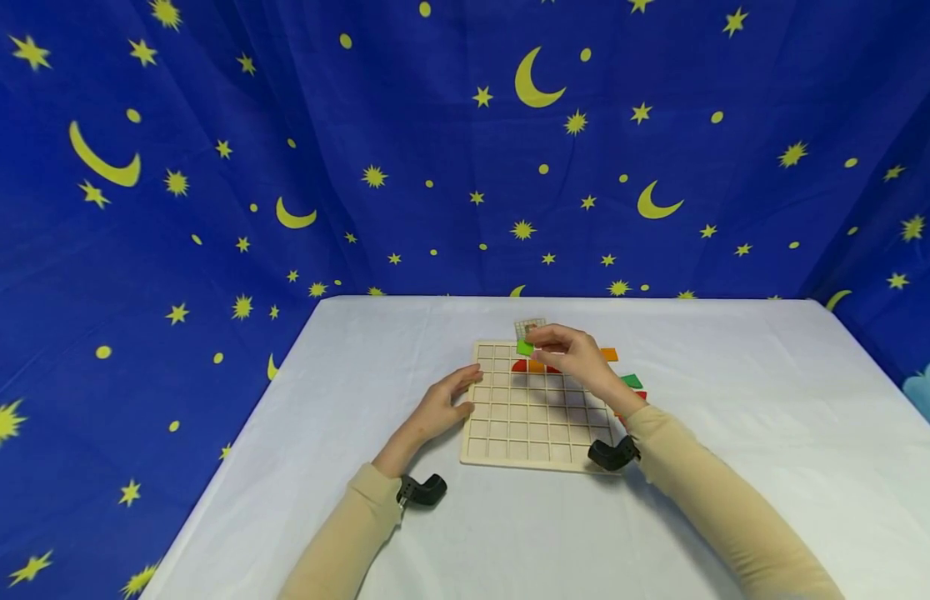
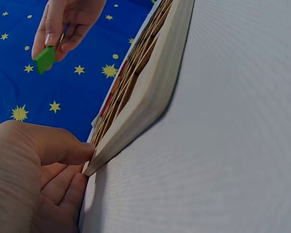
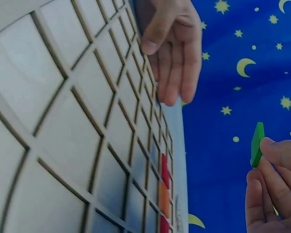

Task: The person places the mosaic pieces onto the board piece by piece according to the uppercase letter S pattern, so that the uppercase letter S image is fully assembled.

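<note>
A light wooden grid board (image 1: 525, 465) lies on the white table. My left hand (image 1: 438, 406) rests at its left edge, fingers extended; in the left wrist view the thumb (image 2: 70, 149) touches the rim. Over the board's far part, my right hand (image 1: 577, 357) pinches a small green tile (image 1: 524, 347) between thumb and fingers, raised off the grid. The right wrist view shows this green tile (image 3: 257, 145) edge-on. Beneath the right hand, a red piece (image 1: 519, 366) and an orange piece (image 1: 537, 367) sit in a far row, with another red piece (image 3: 165, 171) beside the orange.
A small card with a printed grid (image 1: 528, 326) lies behind the board. To the right, partly behind the right arm, are an orange piece (image 1: 609, 355), a dark green piece (image 1: 632, 381) and a red piece (image 1: 642, 395). A blue star-and-moon curtain (image 1: 435, 125) stands around the table.
</note>
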A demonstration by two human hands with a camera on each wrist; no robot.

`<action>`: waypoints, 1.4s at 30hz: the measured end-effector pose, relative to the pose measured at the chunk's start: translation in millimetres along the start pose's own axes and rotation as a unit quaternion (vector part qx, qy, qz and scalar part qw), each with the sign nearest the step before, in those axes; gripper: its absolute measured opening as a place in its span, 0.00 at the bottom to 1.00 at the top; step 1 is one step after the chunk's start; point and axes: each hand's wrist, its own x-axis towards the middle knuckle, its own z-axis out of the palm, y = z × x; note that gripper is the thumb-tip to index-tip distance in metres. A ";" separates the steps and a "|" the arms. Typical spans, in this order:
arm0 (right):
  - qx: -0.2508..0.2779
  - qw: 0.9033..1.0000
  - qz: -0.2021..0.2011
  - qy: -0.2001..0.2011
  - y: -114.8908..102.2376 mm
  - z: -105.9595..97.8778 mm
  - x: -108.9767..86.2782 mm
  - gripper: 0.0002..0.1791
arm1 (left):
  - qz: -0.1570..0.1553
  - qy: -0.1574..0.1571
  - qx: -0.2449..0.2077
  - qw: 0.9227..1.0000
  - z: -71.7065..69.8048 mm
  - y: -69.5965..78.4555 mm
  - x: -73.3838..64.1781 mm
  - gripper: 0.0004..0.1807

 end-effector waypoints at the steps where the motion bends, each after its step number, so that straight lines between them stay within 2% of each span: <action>1: 0.001 1.000 -0.001 -0.002 2.3 1.5 0.2 0.17 | -0.001 -0.003 -0.001 1.000 -0.8 5.4 -0.4 0.33; 2: 0.000 1.000 -0.005 -0.002 7.4 2.5 1.0 0.17 | -0.004 -0.006 -0.001 1.000 -1.7 10.6 -0.6 0.33; 4: -0.002 1.000 -0.011 -0.004 20.6 4.6 3.4 0.16 | -0.001 -0.006 0.000 1.000 -1.7 11.1 -0.6 0.33; 7: 0.000 1.000 -0.005 -0.011 26.5 8.1 1.6 0.16 | 0.000 -0.006 -0.001 1.000 -1.5 11.3 -0.5 0.33; 12: -0.013 1.000 0.010 -0.015 25.1 14.0 -4.6 0.16 | 0.000 -0.005 -0.005 1.000 -1.3 12.8 -0.5 0.33; 17: -0.040 0.999 -0.004 -0.027 13.4 17.7 -10.2 0.15 | 0.000 -0.009 -0.007 1.000 -1.5 14.1 -0.2 0.32; 24: -0.072 0.997 -0.013 -0.022 46.6 21.0 -0.3 0.14 | -0.015 -0.007 -0.004 1.000 -1.7 15.3 0.0 0.33; 27: -0.076 0.997 -0.015 -0.024 54.1 22.4 1.3 0.13 | -0.017 -0.006 -0.005 1.000 -1.7 14.9 0.0 0.33; 35: -0.082 0.996 -0.029 -0.035 60.7 24.7 0.2 0.13 | -0.018 -0.008 -0.007 1.000 -0.8 12.0 -1.7 0.33; 42: -0.124 0.991 -0.030 -0.033 61.1 25.1 0.7 0.12 | -0.006 -0.006 -0.006 1.000 -1.2 10.9 -0.7 0.33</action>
